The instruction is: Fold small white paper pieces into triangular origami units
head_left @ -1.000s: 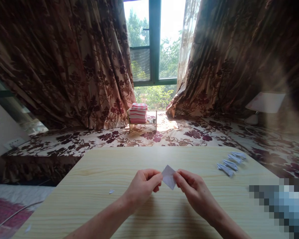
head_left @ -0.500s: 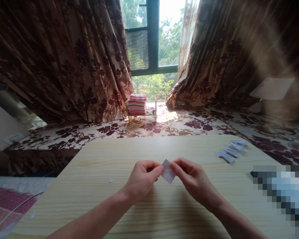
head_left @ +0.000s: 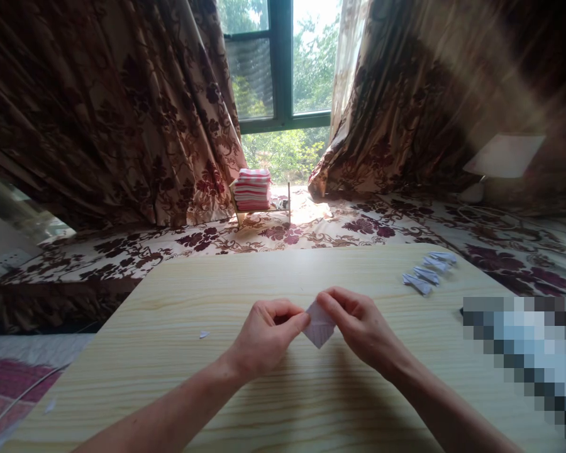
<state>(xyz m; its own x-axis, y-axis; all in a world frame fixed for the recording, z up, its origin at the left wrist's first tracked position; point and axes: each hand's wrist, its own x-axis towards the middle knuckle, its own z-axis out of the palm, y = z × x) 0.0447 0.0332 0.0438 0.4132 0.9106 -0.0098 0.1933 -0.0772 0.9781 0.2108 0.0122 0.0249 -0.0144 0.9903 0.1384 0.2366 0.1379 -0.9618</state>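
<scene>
A small folded piece of white paper, diamond-shaped with faint creases, is held above the table between my two hands. My left hand pinches its left corner between thumb and fingers. At the upper right edge, my right hand grips the paper with thumb and fingers closed. Its lower tip points down toward me. Several folded paper pieces lie in a loose row at the table's far right. A tiny paper scrap rests left of my left hand.
The pale wooden table has rounded far corners. A pixelated dark-edged object lies at its right side. Beyond, a small rack with folded striped cloths stands on a flowered cover before the window. A white lamp stands far right.
My right hand has shifted up along the paper's edge, and more of the paper's face shows. My left hand keeps its pinch. The whole view has moved slightly.
</scene>
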